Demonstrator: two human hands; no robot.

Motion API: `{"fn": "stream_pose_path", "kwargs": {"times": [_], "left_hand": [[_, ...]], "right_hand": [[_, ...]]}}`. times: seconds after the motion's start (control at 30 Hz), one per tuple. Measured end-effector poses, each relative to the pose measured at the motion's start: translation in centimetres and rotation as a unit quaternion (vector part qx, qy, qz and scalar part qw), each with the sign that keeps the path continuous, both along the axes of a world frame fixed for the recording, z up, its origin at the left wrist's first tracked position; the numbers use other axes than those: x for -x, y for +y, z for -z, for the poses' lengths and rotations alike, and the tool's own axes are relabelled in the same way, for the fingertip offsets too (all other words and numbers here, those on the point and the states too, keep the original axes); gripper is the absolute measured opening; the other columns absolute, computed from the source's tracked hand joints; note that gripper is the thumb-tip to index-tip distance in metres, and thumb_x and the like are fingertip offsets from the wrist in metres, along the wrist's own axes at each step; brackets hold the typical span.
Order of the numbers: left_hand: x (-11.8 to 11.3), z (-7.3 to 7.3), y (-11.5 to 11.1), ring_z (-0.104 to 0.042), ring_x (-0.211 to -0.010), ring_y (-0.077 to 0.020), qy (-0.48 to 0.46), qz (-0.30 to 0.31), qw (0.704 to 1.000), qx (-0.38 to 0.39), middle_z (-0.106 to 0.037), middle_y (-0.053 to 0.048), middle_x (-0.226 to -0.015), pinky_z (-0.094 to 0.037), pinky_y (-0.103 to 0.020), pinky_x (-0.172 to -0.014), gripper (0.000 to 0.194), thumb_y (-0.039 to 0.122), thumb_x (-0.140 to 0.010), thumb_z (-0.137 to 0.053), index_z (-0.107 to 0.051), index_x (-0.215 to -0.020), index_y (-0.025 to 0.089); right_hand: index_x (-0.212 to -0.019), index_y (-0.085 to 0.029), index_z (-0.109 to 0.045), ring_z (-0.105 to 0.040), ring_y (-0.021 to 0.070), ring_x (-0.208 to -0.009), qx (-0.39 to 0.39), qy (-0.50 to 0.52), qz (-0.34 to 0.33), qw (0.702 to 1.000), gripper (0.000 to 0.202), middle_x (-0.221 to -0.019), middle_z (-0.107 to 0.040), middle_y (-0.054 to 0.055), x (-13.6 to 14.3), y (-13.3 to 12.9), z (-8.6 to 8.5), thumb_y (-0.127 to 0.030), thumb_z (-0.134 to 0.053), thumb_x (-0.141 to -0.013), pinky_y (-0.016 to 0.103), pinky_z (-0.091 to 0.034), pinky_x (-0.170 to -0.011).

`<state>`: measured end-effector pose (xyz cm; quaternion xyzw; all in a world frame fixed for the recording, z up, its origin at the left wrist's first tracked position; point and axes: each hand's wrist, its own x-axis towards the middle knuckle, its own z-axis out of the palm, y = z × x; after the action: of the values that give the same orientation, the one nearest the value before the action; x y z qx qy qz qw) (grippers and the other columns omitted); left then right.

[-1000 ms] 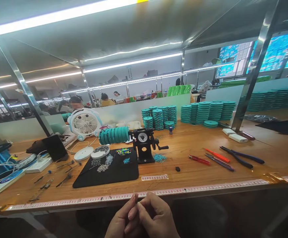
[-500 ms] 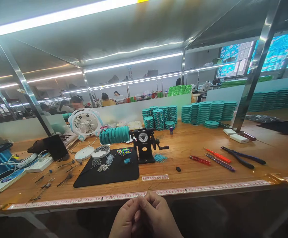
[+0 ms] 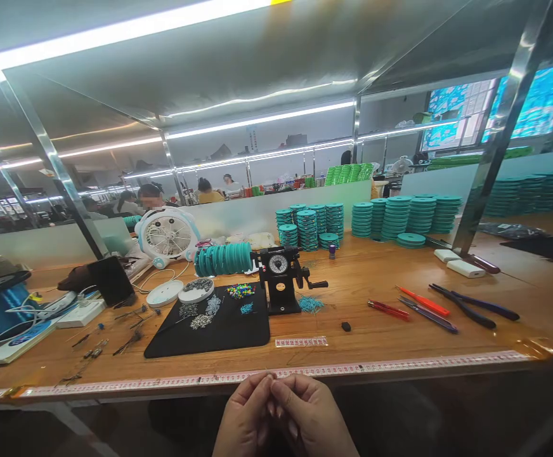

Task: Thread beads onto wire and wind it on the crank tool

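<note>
My left hand [image 3: 247,412] and my right hand [image 3: 309,409] meet at the table's front edge, thumbs and fingertips pinched together. Both are closed, and whatever lies between the fingertips is too small or hidden to make out. Just beyond them runs a measuring tape [image 3: 172,383] stuck along the edge. Farther in stands a black hand-crank winder [image 3: 282,289] with a dial, carrying a row of teal spools [image 3: 224,259] on its left side. A black mat [image 3: 186,339] beside it bears small metal parts [image 3: 201,321], coloured beads [image 3: 241,291] and a white round dish [image 3: 195,292].
Red-handled tools [image 3: 388,310], a craft knife [image 3: 429,314] and pliers [image 3: 471,308] lie at the right. Stacked teal spools [image 3: 395,219] line the back. A white fan [image 3: 169,235], a dark phone [image 3: 112,282] and a blue wire reel [image 3: 0,311] stand left. People sit behind the partition.
The fingertips have drawn slightly closer together, and the right index finger is lower and more curled. The whole view has shifted a little. Things on the table stay in place.
</note>
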<state>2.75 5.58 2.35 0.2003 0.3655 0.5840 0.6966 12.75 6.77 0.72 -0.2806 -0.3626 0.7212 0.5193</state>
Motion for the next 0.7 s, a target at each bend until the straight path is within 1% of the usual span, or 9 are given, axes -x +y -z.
{"fn": "stream_pose_path", "kwargs": {"times": [0.07,0.17,0.3,0.37,0.47,0.6,0.63,0.7], "left_hand": [[0.3,0.1,-0.1,-0.05,-0.049,-0.0072,0.003,0.004,1.0,0.006,-0.057,0.001,-0.054,-0.038,-0.016,-0.048,0.027,0.026,-0.055,-0.085,-0.065,-0.067,0.012],[0.6,0.2,-0.3,-0.047,-0.046,-0.0052,-0.004,0.013,1.0,0.015,-0.053,0.002,-0.053,-0.033,-0.014,-0.044,0.026,0.027,-0.06,-0.082,-0.062,-0.066,0.012],[0.6,0.8,-0.4,-0.032,-0.034,-0.0012,-0.001,0.019,0.999,0.039,-0.043,0.008,-0.042,-0.02,-0.013,-0.037,0.034,0.032,-0.054,-0.085,-0.059,-0.065,0.013],[0.5,1.4,-0.2,-0.028,-0.032,-0.0004,0.002,0.027,0.999,0.028,-0.043,0.008,-0.041,-0.016,-0.014,-0.036,0.037,0.036,-0.053,-0.085,-0.058,-0.063,0.014],[0.7,2.0,0.0,-0.025,-0.031,0.0009,0.01,0.041,0.999,0.008,-0.044,0.007,-0.041,-0.013,-0.014,-0.036,0.039,0.04,-0.055,-0.084,-0.056,-0.062,0.013],[1.0,1.6,-0.1,-0.02,-0.03,0.0004,0.008,0.078,0.997,0.002,-0.033,0.009,-0.033,-0.011,-0.014,-0.036,0.04,0.043,-0.06,-0.08,-0.054,-0.058,0.013],[1.0,1.4,-0.1,-0.019,-0.03,0.0001,0.006,0.081,0.997,0.006,-0.031,0.01,-0.031,-0.011,-0.014,-0.036,0.04,0.043,-0.061,-0.079,-0.053,-0.057,0.014],[0.9,1.0,-0.2,-0.02,-0.03,0.0,0.002,0.074,0.997,0.022,-0.031,0.01,-0.031,-0.011,-0.014,-0.036,0.04,0.042,-0.059,-0.081,-0.053,-0.057,0.014]], "right_hand": [[-0.059,-0.011,-0.06,-0.032,0.0033,-0.037,-0.012,-0.025,-0.014,1.0,0.04,-0.046,-0.05,-0.003,-0.2,0.0,0.1,-0.048,-0.074,-0.066,0.021,-0.02,-0.042],[-0.062,-0.011,-0.06,-0.035,0.0043,-0.039,-0.026,-0.04,-0.022,0.999,0.041,-0.048,-0.052,-0.002,-0.5,-0.1,0.1,-0.05,-0.072,-0.067,0.021,-0.022,-0.043],[-0.062,-0.014,-0.055,-0.036,0.0048,-0.041,-0.038,-0.033,-0.004,0.999,0.042,-0.052,-0.053,-0.002,-0.3,-0.4,0.1,-0.052,-0.071,-0.068,0.021,-0.024,-0.044],[-0.061,-0.015,-0.054,-0.038,0.0058,-0.041,-0.043,-0.036,0.012,0.998,0.043,-0.052,-0.053,-0.002,-0.1,-0.5,0.1,-0.055,-0.069,-0.069,0.021,-0.027,-0.044],[-0.058,-0.016,-0.053,-0.046,0.0094,-0.046,-0.047,-0.047,0.031,0.997,0.045,-0.053,-0.054,-0.001,0.0,-0.5,0.2,-0.057,-0.068,-0.069,0.023,-0.035,-0.048],[-0.059,-0.014,-0.059,-0.054,0.0137,-0.055,-0.055,-0.066,0.015,0.996,0.042,-0.058,-0.06,0.003,-0.3,-0.3,0.3,-0.054,-0.069,-0.068,0.027,-0.042,-0.056],[-0.06,-0.013,-0.061,-0.055,0.0144,-0.056,-0.056,-0.068,0.005,0.996,0.041,-0.059,-0.061,0.004,-0.4,-0.2,0.3,-0.053,-0.07,-0.068,0.027,-0.042,-0.057],[-0.062,-0.013,-0.064,-0.056,0.0153,-0.057,-0.057,-0.072,-0.007,0.996,0.039,-0.06,-0.062,0.005,-0.6,-0.2,0.4,-0.051,-0.071,-0.067,0.029,-0.043,-0.06]]}}
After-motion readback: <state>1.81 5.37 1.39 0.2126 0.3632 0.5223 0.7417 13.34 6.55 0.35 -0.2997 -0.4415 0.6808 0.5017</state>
